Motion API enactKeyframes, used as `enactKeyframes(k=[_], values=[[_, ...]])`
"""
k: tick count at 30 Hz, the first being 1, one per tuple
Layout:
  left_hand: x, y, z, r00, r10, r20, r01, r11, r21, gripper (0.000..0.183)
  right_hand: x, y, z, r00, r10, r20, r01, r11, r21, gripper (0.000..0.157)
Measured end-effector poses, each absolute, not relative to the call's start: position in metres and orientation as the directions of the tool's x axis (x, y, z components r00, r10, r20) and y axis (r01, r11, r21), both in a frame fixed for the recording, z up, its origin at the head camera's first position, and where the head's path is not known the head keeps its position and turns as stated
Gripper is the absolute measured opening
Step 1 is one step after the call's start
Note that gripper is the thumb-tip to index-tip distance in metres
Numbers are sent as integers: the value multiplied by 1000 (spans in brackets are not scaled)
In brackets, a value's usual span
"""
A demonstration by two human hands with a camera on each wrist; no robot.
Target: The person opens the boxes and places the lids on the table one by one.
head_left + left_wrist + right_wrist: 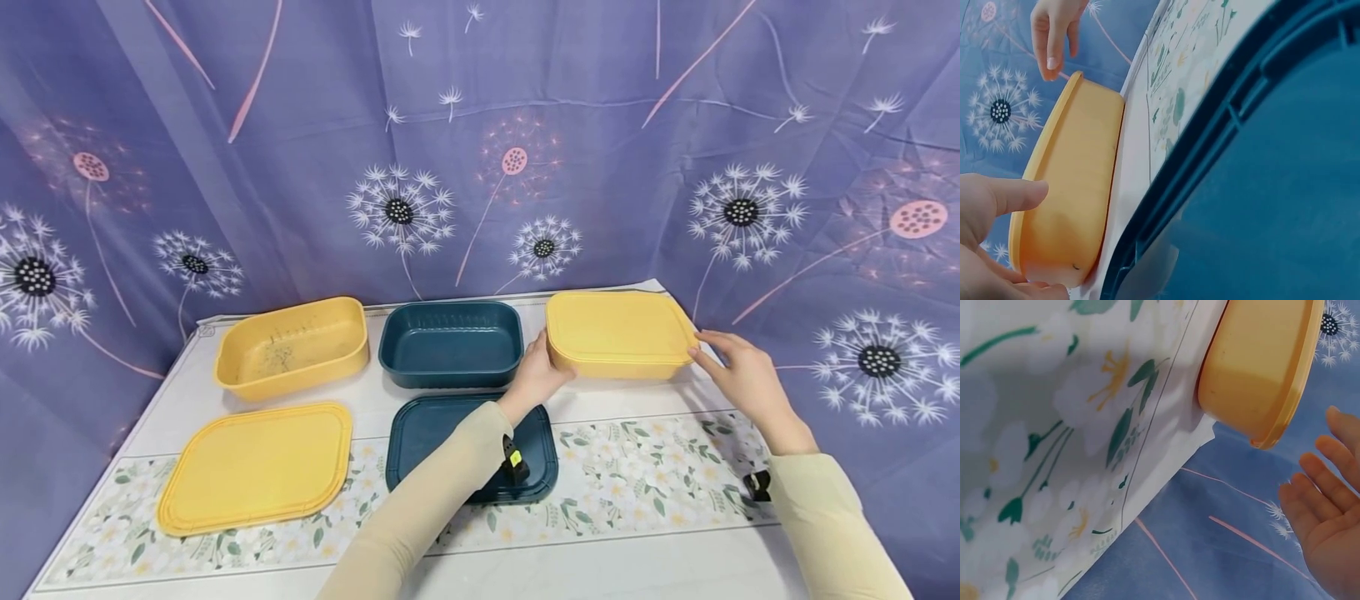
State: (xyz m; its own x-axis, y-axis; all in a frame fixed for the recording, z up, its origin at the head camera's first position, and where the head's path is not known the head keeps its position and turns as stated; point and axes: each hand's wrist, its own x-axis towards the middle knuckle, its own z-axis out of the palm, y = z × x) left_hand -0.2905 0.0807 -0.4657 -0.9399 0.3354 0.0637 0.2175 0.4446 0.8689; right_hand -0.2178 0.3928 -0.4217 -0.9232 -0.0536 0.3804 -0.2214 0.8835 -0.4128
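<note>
A yellow food container point(621, 333) with its matching lid on sits at the back right of the table. My left hand point(537, 374) holds its left end, the thumb point(1025, 194) lying against the front wall and the other fingers about the end. My right hand point(742, 379) is beside the container's right end, its fingers spread; the right wrist view shows a gap between the fingers point(1316, 487) and the rim. Under my left forearm lies a dark blue lid point(420, 433), partly hidden. Behind it stands an uncovered dark blue container point(450, 346).
At the left are an uncovered yellow container point(292, 346) and, in front of it, a flat yellow lid point(258, 467). A white table cover point(637, 542) with a flowered band lies beneath everything. A purple dandelion-print curtain point(600, 150) hangs behind and at both sides.
</note>
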Motion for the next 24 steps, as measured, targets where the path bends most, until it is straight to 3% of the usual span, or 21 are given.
enactKeyframes(k=[7, 14, 24], values=[[-296, 83, -475, -932, 358, 53, 213, 423, 881, 98, -216, 391, -417, -915, -63, 398, -239, 880, -409, 45], [-299, 85, -482, -932, 362, 34, 211, 460, 863, 77, -217, 390, -416, -911, -69, 407, -251, 875, -413, 45], [-300, 87, -484, -944, 330, 23, 192, 489, 851, 70, -219, 389, -417, -898, -85, 431, -273, 877, -396, 45]])
